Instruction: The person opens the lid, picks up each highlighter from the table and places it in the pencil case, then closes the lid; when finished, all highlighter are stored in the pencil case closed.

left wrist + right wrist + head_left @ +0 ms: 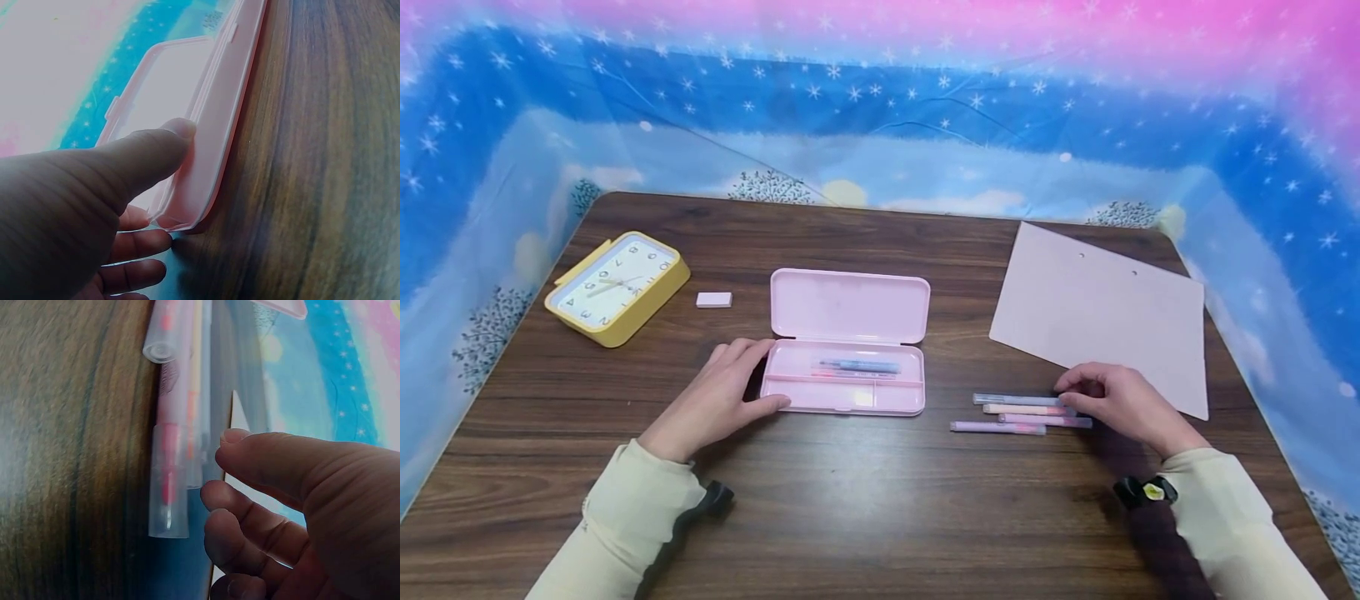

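Note:
A pink pencil case lies on the table with its lid folded back. In its rear compartment are a blue pen and a pinkish one partly behind it. My left hand grips the case's left end, thumb on the front rim and fingers round the end. Several capped pens lie side by side right of the case, among them a purple pen and a pink pen. My right hand is at their right end, thumb and forefinger apart with nothing visible between them.
A white eraser lies left of the case, near a yellow alarm clock resting tilted on the table. At the right lies a pale, flat board with two small holes, its front corner behind my right hand. Printed cloth surrounds the table's back and sides.

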{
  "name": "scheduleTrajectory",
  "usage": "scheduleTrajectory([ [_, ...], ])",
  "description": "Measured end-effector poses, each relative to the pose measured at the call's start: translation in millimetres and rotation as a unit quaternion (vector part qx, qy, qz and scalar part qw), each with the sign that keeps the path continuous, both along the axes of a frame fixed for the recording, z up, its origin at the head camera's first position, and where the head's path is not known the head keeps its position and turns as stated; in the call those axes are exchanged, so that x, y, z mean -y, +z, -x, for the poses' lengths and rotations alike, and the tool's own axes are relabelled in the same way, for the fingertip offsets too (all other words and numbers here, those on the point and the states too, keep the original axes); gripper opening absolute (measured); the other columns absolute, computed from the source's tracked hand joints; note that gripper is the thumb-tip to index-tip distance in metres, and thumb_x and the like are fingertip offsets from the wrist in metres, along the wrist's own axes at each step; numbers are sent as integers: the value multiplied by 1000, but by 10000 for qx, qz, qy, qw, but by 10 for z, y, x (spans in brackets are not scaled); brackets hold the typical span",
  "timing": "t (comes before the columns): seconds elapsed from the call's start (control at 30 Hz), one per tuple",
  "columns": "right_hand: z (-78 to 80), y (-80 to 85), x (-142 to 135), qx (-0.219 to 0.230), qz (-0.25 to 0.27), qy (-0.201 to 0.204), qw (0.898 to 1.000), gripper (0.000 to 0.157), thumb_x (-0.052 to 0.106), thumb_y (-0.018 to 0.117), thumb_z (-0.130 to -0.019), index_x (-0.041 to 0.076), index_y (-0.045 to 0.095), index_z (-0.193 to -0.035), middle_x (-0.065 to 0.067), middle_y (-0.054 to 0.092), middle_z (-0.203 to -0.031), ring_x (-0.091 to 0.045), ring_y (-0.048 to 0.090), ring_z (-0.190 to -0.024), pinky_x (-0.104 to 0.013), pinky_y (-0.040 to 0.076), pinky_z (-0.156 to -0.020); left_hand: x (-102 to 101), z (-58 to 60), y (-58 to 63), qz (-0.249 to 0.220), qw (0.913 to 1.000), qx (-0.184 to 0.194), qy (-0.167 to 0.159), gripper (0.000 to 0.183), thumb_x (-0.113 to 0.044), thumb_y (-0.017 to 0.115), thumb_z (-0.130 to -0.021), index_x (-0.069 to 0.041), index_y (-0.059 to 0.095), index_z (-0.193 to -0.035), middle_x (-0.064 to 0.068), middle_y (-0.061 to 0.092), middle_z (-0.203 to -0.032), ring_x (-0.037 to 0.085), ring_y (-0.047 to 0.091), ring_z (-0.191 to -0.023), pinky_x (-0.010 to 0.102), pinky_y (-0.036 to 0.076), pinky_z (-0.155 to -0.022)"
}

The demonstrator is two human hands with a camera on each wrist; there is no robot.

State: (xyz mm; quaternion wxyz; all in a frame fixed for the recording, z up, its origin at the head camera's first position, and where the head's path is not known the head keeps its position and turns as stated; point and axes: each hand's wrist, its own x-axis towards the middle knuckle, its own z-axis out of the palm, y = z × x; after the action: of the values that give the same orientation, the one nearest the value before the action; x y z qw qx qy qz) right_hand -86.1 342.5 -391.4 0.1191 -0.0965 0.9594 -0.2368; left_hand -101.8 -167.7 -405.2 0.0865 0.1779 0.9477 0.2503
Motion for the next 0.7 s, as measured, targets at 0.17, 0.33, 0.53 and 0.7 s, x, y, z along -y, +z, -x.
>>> scheduleTrajectory([
  [0.17,27,-61,-5,-13,-31,106,9999,8,20,73,-90,19,72,-97,5,68,-89,-8,55,-71,-25,46,-66,-3,2,-2,3,10000,-51,-7,77,-38,75,-86,-2,42,-146,18,52,-133,32,44,-117,52,43,-100],
  [0.33,66,-64,35,-132,-53,244,9996,6,15,72,-89,18,72,-95,5,67,-86,-6,54,-71,-25,45,-66,-2,1,9,25,10000,40,24,78,-39,74,-86,-2,40,-147,18,50,-136,32,43,-119,52,43,-101],
  [0.53,107,-53,101,2,-56,237,9997,7,13,71,-89,18,72,-94,3,66,-87,-11,54,-73,-25,45,-64,1,6,2,25,10000,61,21,78,-39,74,-87,-2,40,-147,18,51,-135,32,43,-119,52,43,-101],
  [0.7,117,-57,108,36,-104,197,9997,6,13,72,-89,18,72,-93,2,67,-89,-13,56,-75,-26,46,-67,2,6,-2,16,9999,122,44,79,-39,74,-87,-3,40,-147,17,50,-136,32,42,-120,53,42,-102],
])
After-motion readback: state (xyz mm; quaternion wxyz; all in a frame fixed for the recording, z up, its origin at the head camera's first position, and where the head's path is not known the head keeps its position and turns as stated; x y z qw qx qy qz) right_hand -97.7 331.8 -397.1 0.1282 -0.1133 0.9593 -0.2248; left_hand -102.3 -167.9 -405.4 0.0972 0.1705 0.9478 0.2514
